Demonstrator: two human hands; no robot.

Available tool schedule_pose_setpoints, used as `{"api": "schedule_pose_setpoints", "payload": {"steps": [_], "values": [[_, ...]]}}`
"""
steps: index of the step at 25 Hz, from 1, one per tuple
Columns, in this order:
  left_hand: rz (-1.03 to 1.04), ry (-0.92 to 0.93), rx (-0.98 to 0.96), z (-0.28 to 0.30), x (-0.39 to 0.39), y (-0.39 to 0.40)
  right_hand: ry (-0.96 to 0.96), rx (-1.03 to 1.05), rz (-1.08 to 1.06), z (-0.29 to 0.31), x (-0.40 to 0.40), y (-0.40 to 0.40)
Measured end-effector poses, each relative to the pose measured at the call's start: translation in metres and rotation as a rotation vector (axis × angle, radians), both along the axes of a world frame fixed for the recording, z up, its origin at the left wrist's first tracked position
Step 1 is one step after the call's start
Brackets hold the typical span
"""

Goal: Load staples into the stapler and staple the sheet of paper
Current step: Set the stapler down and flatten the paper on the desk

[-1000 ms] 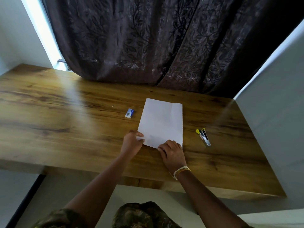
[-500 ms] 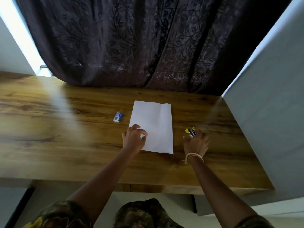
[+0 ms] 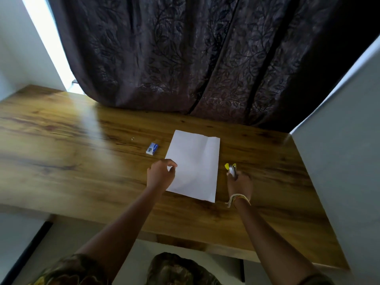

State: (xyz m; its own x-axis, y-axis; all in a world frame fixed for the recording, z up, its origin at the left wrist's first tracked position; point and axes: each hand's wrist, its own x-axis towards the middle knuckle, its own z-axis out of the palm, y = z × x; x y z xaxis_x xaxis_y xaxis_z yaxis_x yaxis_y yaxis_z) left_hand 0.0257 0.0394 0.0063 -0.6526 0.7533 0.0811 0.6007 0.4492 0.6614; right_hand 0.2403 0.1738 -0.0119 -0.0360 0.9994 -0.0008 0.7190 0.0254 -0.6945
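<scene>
The stapler (image 3: 231, 169) lay on the wooden table (image 3: 61, 161) just beside the right edge of the sheet of paper (image 3: 193, 163), its long axis running roughly from 11 o'clock to 5 o'clock, yellow tip pointing away from me toward 11. My right hand (image 3: 239, 185) was at its near end, fingers curled around the rear of the body, so only the yellow and metal front stuck out past my knuckles; whether it had left the table I could not tell. The paper lay between my two hands, its long sides running away from me toward 12 and leaning slightly to 1, a fold line showing near its far right part. My left hand (image 3: 161, 173) hovered at the sheet's left edge, fingers loosely bent and holding nothing, thumb and forefinger apart above the margin. From that hand the small blue-and-white staple box (image 3: 152, 148) sat at about 11 o'clock, near and just off the paper's left side, its long axis also tilted toward 1. So, as I judged it, the left hand was the nearer one to the staples while the right already had the tool; the next move called for bringing box and stapler together in front of me.
</scene>
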Motion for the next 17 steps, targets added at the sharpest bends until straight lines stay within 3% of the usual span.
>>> {"api": "schedule_pose_setpoints", "payload": {"steps": [7, 12, 17], "values": [[0.361, -0.100, -0.003, -0.009, -0.057, -0.004, 0.095, 0.070, 0.222, 0.019, -0.095, -0.035], [0.305, -0.228, -0.066, -0.018, -0.102, 0.010, 0.114, 0.048, 0.203, 0.013, -0.165, -0.042], [0.161, -0.119, -0.215, -0.016, -0.119, 0.026, 0.076, 0.043, 0.198, 0.010, -0.208, -0.049]]}}
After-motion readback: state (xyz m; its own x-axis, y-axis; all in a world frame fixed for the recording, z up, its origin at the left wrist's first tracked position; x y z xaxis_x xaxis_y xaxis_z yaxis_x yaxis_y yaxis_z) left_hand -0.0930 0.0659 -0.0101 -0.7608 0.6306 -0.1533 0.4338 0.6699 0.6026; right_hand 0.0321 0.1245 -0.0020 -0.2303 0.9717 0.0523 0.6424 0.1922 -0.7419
